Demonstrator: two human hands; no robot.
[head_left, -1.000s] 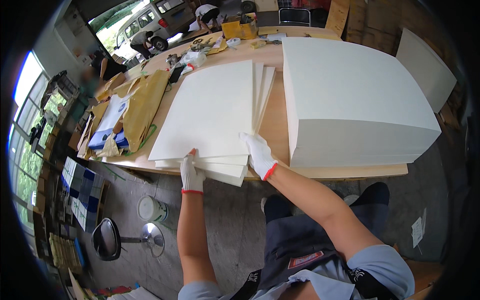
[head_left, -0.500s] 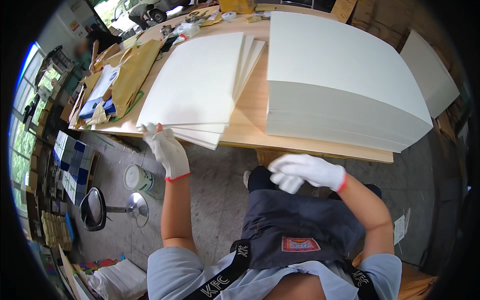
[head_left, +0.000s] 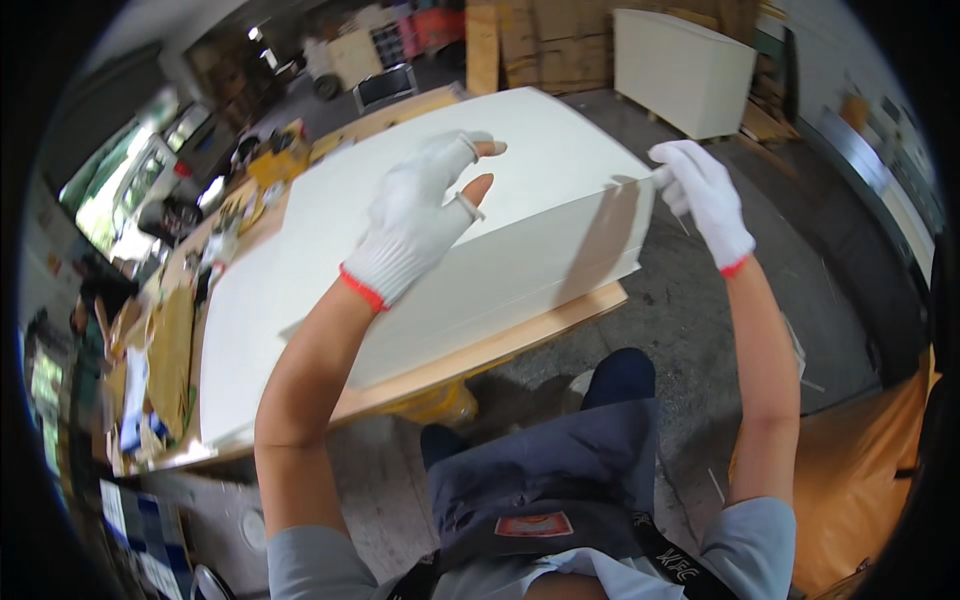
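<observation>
A tall stack of large white sheets [head_left: 540, 130] rests on the wooden table. Over its near side, my left hand [head_left: 420, 200] hovers with the thumb and forefinger apart and nothing between them. It wears a white knit glove with a red cuff, and the bare thumb and a bare fingertip stick out. My right hand [head_left: 700, 190], gloved the same way, is at the stack's right corner. Its fingers are loosely bent and hold nothing that I can see; whether they touch the corner is unclear. A lower pile of white sheets [head_left: 235, 340] lies left of the stack, partly behind my left arm.
The wooden table's edge [head_left: 590, 306] runs along the near side. Brown wrapping paper [head_left: 172, 335] lies at the table's left end. Another white stack [head_left: 680, 75] stands beyond on the floor. An orange-brown sheet [head_left: 850, 480] is at the lower right.
The view has turned to the right. My left hand has left the lower pile's near edge and is over the tall stack. My right hand has moved from before my apron to the stack's right corner.
</observation>
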